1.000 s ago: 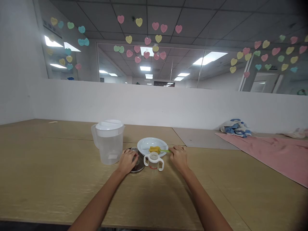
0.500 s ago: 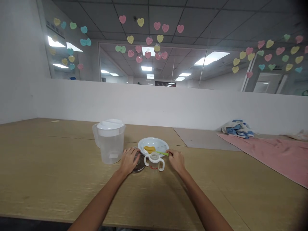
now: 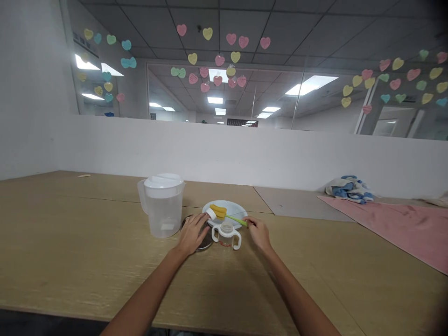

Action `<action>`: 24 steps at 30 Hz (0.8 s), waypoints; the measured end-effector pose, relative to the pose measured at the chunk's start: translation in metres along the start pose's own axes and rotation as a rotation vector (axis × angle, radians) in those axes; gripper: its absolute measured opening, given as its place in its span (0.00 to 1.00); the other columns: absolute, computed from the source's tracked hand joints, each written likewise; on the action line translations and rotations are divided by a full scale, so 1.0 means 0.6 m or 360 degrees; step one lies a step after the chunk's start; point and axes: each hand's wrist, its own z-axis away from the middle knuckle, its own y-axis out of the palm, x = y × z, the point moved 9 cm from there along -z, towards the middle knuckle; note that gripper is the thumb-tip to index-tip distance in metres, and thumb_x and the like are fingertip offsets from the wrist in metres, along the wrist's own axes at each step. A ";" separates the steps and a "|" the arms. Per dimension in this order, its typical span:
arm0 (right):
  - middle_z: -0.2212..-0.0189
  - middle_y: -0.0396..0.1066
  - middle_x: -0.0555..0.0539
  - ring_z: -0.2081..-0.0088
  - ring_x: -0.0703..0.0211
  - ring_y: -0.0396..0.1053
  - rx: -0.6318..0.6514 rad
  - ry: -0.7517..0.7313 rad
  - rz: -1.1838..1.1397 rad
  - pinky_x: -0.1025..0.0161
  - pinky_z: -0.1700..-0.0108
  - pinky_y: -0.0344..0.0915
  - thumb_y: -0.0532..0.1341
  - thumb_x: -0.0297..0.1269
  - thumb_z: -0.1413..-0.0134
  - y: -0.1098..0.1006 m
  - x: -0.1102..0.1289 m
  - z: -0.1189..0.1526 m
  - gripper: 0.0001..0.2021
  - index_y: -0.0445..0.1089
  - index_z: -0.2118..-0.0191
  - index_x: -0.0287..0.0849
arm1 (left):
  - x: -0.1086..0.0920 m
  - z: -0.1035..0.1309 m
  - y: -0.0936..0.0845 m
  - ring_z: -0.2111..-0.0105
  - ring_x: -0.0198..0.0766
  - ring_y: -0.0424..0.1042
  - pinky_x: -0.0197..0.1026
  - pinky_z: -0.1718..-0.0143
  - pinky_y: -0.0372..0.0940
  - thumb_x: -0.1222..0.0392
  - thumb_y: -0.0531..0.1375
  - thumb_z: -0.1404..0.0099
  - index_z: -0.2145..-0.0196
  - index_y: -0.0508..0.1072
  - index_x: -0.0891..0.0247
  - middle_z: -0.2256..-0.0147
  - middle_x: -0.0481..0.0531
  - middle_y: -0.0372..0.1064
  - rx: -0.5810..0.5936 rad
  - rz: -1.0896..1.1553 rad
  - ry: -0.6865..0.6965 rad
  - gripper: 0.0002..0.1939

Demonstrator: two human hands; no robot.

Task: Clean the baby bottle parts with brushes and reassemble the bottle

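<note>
My right hand [image 3: 259, 233] is closed on the green handle of a brush [image 3: 219, 211] with a yellow sponge head, raised above the white plate [image 3: 239, 210]. Fingertips of my left hand [image 3: 192, 234] grip a small white cap [image 3: 211, 213], which is close beside the sponge. Beneath the left hand lies a round dark metal tray [image 3: 207, 243], partly covered. Between my hands a clear bottle [image 3: 226, 235] with two white handles stands upright and open at the top, in front of the plate.
A clear pitcher [image 3: 164, 212] with a white lid stands left of my left hand. Farther right lie a pink cloth [image 3: 392, 228] and a crumpled blue and white cloth [image 3: 350, 189]. A white wall [image 3: 210, 151] rises behind the table [image 3: 87, 252].
The sponge head has risen off the plate. The white cap has come up in my left hand from the tray to the sponge. The view has shifted slightly.
</note>
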 end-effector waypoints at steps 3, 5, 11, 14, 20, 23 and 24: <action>0.73 0.73 0.47 0.69 0.54 0.67 -0.0011 -0.0024 -0.0139 0.61 0.64 0.59 0.51 0.43 0.57 -0.003 0.003 -0.002 0.16 0.75 0.71 0.42 | 0.000 -0.001 -0.012 0.47 0.42 0.59 0.48 0.46 0.54 0.55 0.48 0.34 0.47 0.61 0.60 0.47 0.55 0.61 -0.0118 0.0109 0.0001 0.18; 0.74 0.73 0.47 0.70 0.55 0.66 0.0000 -0.0050 -0.0200 0.62 0.64 0.59 0.52 0.42 0.57 -0.002 0.007 -0.002 0.16 0.75 0.71 0.41 | 0.004 -0.001 -0.020 0.47 0.42 0.60 0.47 0.47 0.55 0.54 0.49 0.34 0.49 0.62 0.61 0.48 0.55 0.62 -0.0200 0.0209 -0.0058 0.17; 0.73 0.73 0.46 0.69 0.54 0.66 0.0094 -0.0165 -0.0259 0.61 0.62 0.60 0.53 0.40 0.58 0.008 0.026 0.005 0.14 0.75 0.73 0.41 | 0.039 0.008 -0.029 0.55 0.42 0.66 0.47 0.53 0.60 0.51 0.47 0.34 0.54 0.62 0.63 0.57 0.56 0.67 -0.0348 0.0414 -0.0420 0.16; 0.72 0.73 0.46 0.69 0.55 0.67 0.0132 -0.0228 -0.0291 0.60 0.62 0.60 0.53 0.38 0.57 0.011 0.034 0.009 0.14 0.75 0.73 0.41 | 0.037 0.007 -0.029 0.52 0.42 0.64 0.48 0.51 0.59 0.52 0.45 0.33 0.50 0.59 0.63 0.53 0.56 0.66 -0.0335 0.0476 -0.0404 0.18; 0.71 0.73 0.46 0.69 0.55 0.66 0.0151 -0.0332 -0.0264 0.61 0.63 0.60 0.53 0.38 0.57 0.006 0.043 0.008 0.13 0.74 0.73 0.42 | 0.021 0.000 -0.016 0.49 0.41 0.62 0.46 0.49 0.57 0.54 0.42 0.32 0.45 0.57 0.59 0.49 0.55 0.63 -0.0154 0.0583 -0.0286 0.20; 0.74 0.72 0.47 0.71 0.55 0.65 0.0023 -0.0225 -0.0154 0.61 0.65 0.60 0.53 0.39 0.57 -0.008 0.027 0.002 0.13 0.74 0.72 0.42 | 0.029 0.002 -0.030 0.51 0.42 0.63 0.46 0.50 0.58 0.51 0.47 0.34 0.46 0.58 0.60 0.52 0.56 0.64 -0.0302 0.0465 -0.0319 0.21; 0.74 0.72 0.47 0.71 0.55 0.65 -0.0040 -0.0189 -0.0156 0.62 0.65 0.59 0.53 0.40 0.57 -0.014 0.021 0.000 0.14 0.74 0.72 0.42 | 0.031 0.004 -0.035 0.53 0.43 0.63 0.46 0.51 0.58 0.51 0.49 0.35 0.46 0.59 0.60 0.53 0.56 0.64 -0.0348 0.0407 -0.0328 0.21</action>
